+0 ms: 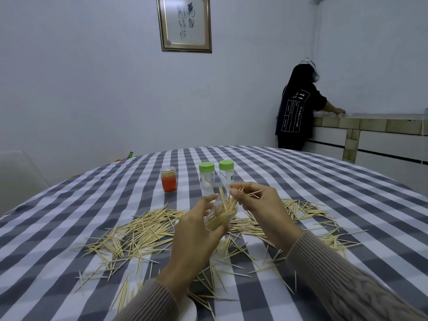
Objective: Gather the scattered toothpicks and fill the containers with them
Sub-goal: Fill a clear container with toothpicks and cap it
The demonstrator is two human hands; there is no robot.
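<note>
My left hand grips a clear container tilted above the table, packed with toothpicks that stick out of its open mouth. My right hand pinches a few toothpicks just right of that mouth. Loose toothpicks lie scattered over the checked tablecloth to the left, right and near side of my hands. Behind my hands stand two clear containers with green lids, nearly empty, and an orange container filled with toothpicks.
A white chair stands at the table's left. A person in a dark top leans on a counter at the back right. A framed calligraphy picture hangs on the wall.
</note>
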